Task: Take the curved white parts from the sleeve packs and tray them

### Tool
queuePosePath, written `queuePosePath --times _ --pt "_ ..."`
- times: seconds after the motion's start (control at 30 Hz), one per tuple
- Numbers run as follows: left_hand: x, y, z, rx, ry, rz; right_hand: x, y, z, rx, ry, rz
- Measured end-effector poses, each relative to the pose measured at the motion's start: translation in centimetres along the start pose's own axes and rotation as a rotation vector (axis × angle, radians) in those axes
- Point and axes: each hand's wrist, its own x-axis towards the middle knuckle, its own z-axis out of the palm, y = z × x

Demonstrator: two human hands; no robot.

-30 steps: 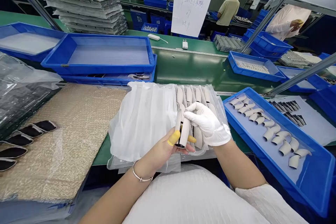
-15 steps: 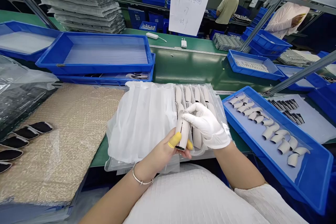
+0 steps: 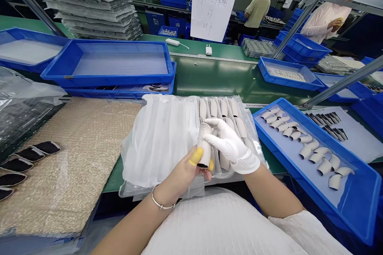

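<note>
Upright over a tray, a beige curved handle shell [image 3: 204,147] with a dark opening at its lower end is in my left hand [image 3: 191,163]. Yellow finger cots cover two of that hand's fingertips, which close round the lower part. My right hand [image 3: 230,141], in a white glove, has its thumb and forefinger on the shell's upper right edge. Behind and beneath the hands, rows of similar handle shells [image 3: 224,108] stand in the clear plastic tray [image 3: 255,143]. White foam sheet [image 3: 161,135] covers the tray's left part.
At right, a blue bin [image 3: 356,179] holds several curved beige pieces. Left lies bubble wrap [image 3: 89,147] with dark-faced pieces [image 3: 31,150]. Stacked blue bins [image 3: 119,77] stand behind. A handwritten paper [image 3: 216,4] hangs ahead; two people [image 3: 257,8] are beyond.
The handle shell has turned in my left hand: its dark seam faced me before, and its smooth side shows now. Both hands shifted slightly left, and the right fingers spread wider.
</note>
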Motion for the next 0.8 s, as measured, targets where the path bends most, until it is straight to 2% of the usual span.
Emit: queuePosePath --times 0.1,0.23,0.3,0.4,0.43,0.53,0.67,0.73,0.8 --pt "0.2 0.0 0.0 -0.069 0.033 0.005 -0.8 0.3 0.1 -0.150 -0.108 -0.020" --pt "0.3 -0.2 -0.3 -0.064 0.100 0.000 -1.7 0.1 -0.4 -0.257 -0.302 -0.131" --pt "0.2 -0.3 -0.4 -0.026 0.110 0.010 -1.7 0.0 -0.7 -0.245 -0.247 -0.116" --pt "0.1 -0.4 -0.3 0.032 0.076 0.004 -1.0 -0.2 -1.1 -0.137 -0.048 -0.007" --pt "0.1 -0.5 -0.2 0.056 0.063 -0.002 -0.7 -0.3 -1.1 -0.101 -0.018 0.024" --pt "0.1 -0.6 0.1 0.148 0.049 0.007 0.0 -0.7 -1.1 -0.078 -0.052 0.058" --pt "0.1 -0.8 0.1 0.225 0.074 0.022 0.4 -0.9 -0.9 -0.163 -0.121 -0.018" --pt "0.2 -0.7 0.0 0.180 0.072 0.010 0.4 -0.7 -0.8 -0.104 -0.120 -0.036" --pt "0.2 -0.5 -0.1 0.031 0.016 -0.013 0.3 -0.2 -0.5 0.067 -0.100 0.008"
